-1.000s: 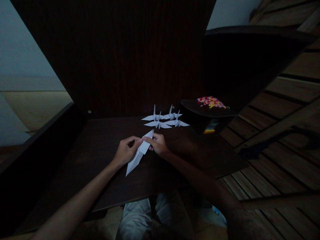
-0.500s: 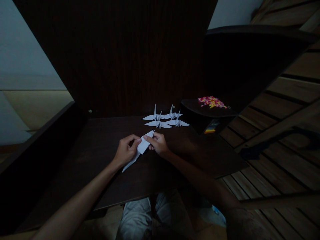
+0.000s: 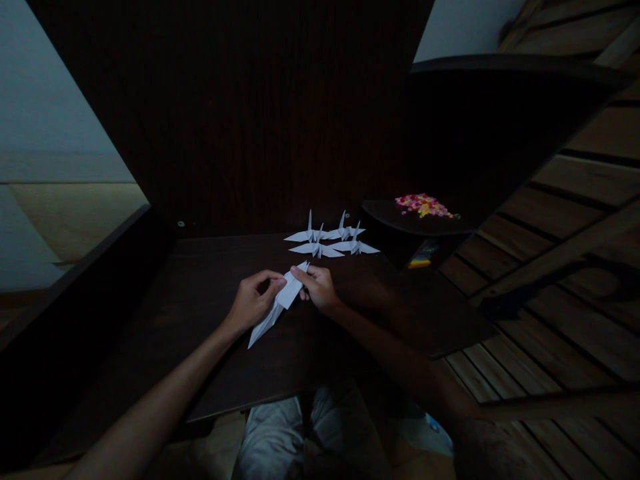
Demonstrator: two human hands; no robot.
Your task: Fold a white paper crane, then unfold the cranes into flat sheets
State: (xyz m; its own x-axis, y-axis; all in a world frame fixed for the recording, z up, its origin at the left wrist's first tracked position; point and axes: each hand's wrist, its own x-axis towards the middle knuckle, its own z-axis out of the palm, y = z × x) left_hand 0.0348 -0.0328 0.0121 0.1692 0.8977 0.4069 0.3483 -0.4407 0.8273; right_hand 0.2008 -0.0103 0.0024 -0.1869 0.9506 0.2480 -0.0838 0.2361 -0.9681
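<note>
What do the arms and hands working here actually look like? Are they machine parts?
No, they are a person's own bare left hand and right hand, with ordinary fingers. I see no gloves, rings, watch, cables or markings. Both bare forearms show no sleeves; the right arm's upper part is too dark to tell.

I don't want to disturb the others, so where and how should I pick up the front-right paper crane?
Probably pinch the front-right paper crane lightly by its right-hand wing, coming from the right. That wing points outward, away from the front-left crane, while the left-hand wing reaches in towards that neighbour.
</note>
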